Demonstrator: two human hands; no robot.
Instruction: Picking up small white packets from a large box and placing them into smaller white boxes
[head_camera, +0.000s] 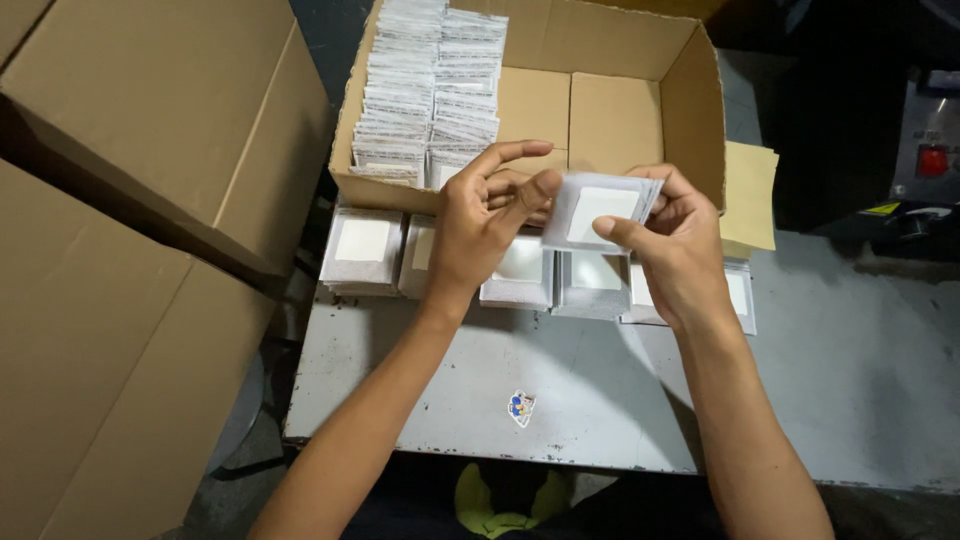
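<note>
While both hands hold a thin sheaf of flat packets (598, 208) above the counter (600, 400), right hand (680, 255) fingers pinching its edge and left hand (485, 225) steadying, it looks light, floppy and slippery, best gripped by the edges, with the cardboard box (690, 110) behind holding two packed rows.

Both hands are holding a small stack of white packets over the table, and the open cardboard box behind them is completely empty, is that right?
Not quite. The head view shows the open cardboard box is not empty: rows of white packets fill its left part. The rest holds: the left hand and right hand hold a small stack of packets over the table.
</note>
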